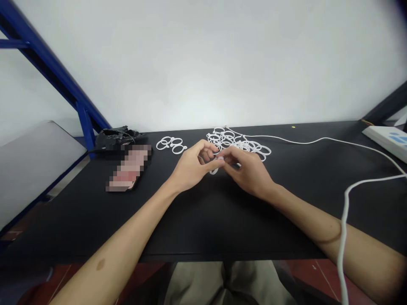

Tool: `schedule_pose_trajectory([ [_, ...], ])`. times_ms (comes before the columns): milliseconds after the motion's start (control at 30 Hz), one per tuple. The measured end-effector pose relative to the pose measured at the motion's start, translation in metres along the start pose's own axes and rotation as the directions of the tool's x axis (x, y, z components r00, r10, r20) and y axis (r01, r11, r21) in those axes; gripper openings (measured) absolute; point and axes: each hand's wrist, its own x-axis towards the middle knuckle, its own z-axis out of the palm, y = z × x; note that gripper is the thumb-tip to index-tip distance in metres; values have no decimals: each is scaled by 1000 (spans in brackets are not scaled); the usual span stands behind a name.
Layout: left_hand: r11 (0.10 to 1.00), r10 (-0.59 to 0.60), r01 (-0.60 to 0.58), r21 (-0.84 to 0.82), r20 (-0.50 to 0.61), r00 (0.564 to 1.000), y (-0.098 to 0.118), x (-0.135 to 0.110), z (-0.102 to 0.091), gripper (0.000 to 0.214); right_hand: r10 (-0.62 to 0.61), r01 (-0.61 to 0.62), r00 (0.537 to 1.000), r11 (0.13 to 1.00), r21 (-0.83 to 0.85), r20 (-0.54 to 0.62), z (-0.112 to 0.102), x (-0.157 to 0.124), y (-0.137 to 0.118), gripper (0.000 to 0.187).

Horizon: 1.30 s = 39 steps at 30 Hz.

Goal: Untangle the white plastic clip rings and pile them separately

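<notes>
While both hands' (190, 168) (251, 169) fingers (210, 165) pinch a white ring (213, 171), its long axis slants; it points down leftward.

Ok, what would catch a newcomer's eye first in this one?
Probably the left hand and right hand, meeting at a white ring mid-table. Just behind them lies a tangled heap of white rings, with a smaller cluster to its left. A pixelated patch farther left also stands out.

Workshop-like spot: black tabletop (190, 224), blue frame (51, 65)
</notes>
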Motion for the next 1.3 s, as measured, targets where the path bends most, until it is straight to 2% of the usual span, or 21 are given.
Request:
schedule_pose_trajectory([
  [67, 998, 5, -4, 65, -19, 1000, 1, 0, 0, 32, 21, -21, 1000, 1000, 7, -12, -1, 1, -1, 6],
  [200, 988, 23, -37, 148, 96, 995, 5, -1, -2, 37, 41, -44, 994, 999, -32, -102, -4, 3, 2, 3],
  [300, 982, 30, -55, 183, 136, 990, 5, -2, -3, 38, 57, -58, 992, 998, -6, -112, -5, 4, 4, 4],
  [500, 928, 117, -126, 349, 49, 992, 2, -2, -1, 36, 53, -51, 999, 992, 117, -9, -6, 1, -1, 18],
  [667, 839, 227, -230, 492, 67, 972, 1, -6, 7, 41, 71, -68, 997, 989, 127, -16, -8, 2, -1, 19],
  [767, 830, 227, -215, 515, 42, 973, 3, -8, 14, 43, 79, -78, 997, 992, 98, -6, -9, 4, 2, 24],
  [967, 822, 238, -204, 531, 4, 971, 6, -11, 22, 40, 95, -94, 995, 994, 58, -21, -11, 4, 3, 21],
  [1100, 797, 257, -221, 562, 15, 966, 4, -8, 19, 33, 96, -99, 994, 993, -66, -44, -13, 6, 2, 17],
  [1167, 755, 265, -189, 628, -28, 964, -1, -4, 13, 32, 116, -129, 990, 974, -187, -77, -17, 8, 3, 20],
  [1233, 684, 246, -96, 723, -105, 964, -8, 1, 3, 33, 147, -170, 985, 929, -330, -94, -23, 10, 6, 23],
  [1300, 600, 197, 30, 799, -183, 963, -18, 5, -8, 35, 189, -186, 981, 868, -461, -42, -27, 11, 11, 27],
])
